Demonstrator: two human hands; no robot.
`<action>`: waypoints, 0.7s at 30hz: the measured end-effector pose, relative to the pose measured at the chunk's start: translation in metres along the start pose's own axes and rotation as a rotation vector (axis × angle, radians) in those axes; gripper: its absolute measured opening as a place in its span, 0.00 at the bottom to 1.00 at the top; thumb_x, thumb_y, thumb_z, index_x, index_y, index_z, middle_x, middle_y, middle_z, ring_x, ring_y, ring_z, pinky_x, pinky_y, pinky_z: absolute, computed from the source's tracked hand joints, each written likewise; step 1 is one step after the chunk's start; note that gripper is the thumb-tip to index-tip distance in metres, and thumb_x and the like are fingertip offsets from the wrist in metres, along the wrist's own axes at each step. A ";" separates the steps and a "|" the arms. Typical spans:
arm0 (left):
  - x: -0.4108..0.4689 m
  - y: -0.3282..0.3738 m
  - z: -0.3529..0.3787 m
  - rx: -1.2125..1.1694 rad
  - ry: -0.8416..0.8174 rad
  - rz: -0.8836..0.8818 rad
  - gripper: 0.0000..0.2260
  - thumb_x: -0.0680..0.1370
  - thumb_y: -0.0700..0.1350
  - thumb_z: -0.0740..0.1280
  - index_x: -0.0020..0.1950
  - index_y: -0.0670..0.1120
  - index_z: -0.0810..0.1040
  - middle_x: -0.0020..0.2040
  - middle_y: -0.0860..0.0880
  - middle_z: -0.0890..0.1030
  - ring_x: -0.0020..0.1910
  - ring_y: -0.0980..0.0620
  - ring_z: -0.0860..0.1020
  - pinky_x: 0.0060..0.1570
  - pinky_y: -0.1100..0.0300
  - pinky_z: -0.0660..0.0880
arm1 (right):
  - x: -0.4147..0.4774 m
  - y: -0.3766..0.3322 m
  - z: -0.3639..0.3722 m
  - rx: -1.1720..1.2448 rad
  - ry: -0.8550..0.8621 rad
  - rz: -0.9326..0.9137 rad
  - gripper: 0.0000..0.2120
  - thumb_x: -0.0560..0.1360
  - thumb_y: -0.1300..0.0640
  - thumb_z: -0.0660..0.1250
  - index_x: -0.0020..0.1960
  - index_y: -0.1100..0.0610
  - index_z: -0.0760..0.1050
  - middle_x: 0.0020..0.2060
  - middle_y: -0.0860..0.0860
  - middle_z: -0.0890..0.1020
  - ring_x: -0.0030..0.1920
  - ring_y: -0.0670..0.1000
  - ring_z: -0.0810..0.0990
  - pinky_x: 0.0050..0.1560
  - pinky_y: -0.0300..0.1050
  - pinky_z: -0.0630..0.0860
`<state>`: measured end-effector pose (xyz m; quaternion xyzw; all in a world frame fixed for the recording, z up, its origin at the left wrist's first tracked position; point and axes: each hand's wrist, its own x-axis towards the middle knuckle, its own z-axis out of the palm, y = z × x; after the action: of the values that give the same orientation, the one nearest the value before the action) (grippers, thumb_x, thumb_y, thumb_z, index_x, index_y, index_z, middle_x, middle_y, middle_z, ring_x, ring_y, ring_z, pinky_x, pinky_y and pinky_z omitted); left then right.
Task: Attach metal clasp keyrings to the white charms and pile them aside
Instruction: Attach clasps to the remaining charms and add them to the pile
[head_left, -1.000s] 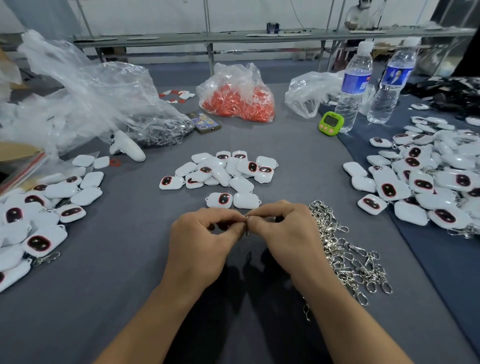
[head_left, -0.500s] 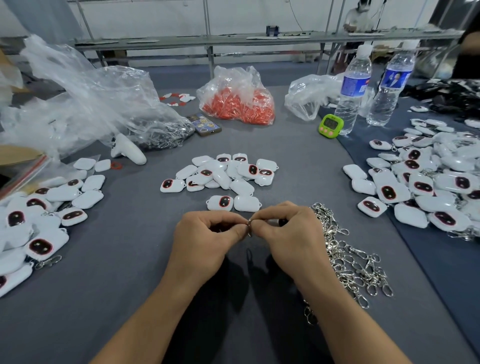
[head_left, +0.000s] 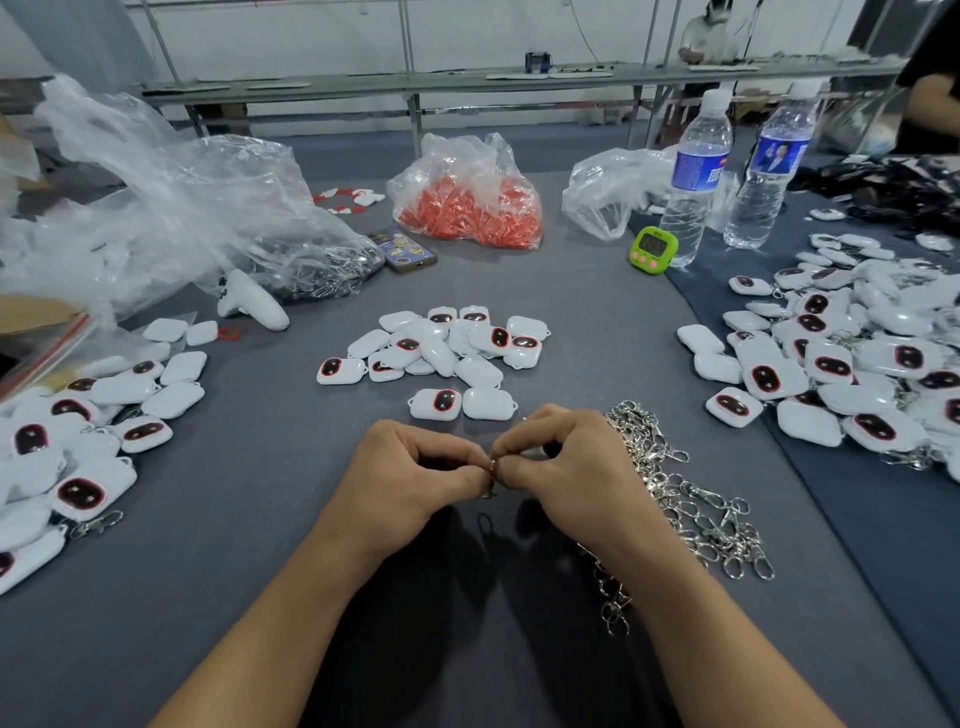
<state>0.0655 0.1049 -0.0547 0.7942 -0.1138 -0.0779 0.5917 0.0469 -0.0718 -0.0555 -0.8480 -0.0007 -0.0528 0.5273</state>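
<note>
Near the charms (head_left: 441, 345), left hand (head_left: 410, 470) and right hand (head_left: 569, 467) both pinch one clasp (head_left: 491, 466). It looks light, stiff, probably slippery; best held firmly by its ring.

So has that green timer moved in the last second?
No. The timer still sits just left of the nearer bottle, as before.
</note>
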 end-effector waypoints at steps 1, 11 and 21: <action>0.000 0.000 -0.001 0.006 -0.012 -0.001 0.10 0.71 0.33 0.75 0.39 0.49 0.88 0.36 0.46 0.86 0.33 0.57 0.79 0.35 0.66 0.74 | 0.000 0.000 -0.001 -0.004 -0.006 -0.002 0.13 0.68 0.61 0.79 0.35 0.43 0.84 0.40 0.40 0.83 0.40 0.40 0.80 0.40 0.31 0.71; 0.000 -0.005 0.006 0.121 0.310 0.037 0.04 0.64 0.46 0.73 0.36 0.55 0.86 0.29 0.54 0.83 0.26 0.59 0.73 0.28 0.66 0.69 | 0.002 0.006 -0.002 0.280 0.174 0.153 0.08 0.73 0.49 0.76 0.38 0.51 0.85 0.24 0.48 0.76 0.26 0.47 0.71 0.30 0.43 0.71; -0.002 -0.009 0.013 0.732 0.323 0.199 0.02 0.69 0.50 0.75 0.39 0.55 0.83 0.34 0.58 0.81 0.36 0.57 0.77 0.40 0.56 0.76 | 0.003 0.005 0.005 0.247 0.113 0.167 0.13 0.74 0.64 0.75 0.51 0.48 0.77 0.40 0.56 0.86 0.33 0.51 0.84 0.36 0.48 0.81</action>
<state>0.0606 0.0956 -0.0674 0.9393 -0.1159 0.1511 0.2853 0.0501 -0.0701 -0.0617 -0.7696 0.0929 -0.0562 0.6292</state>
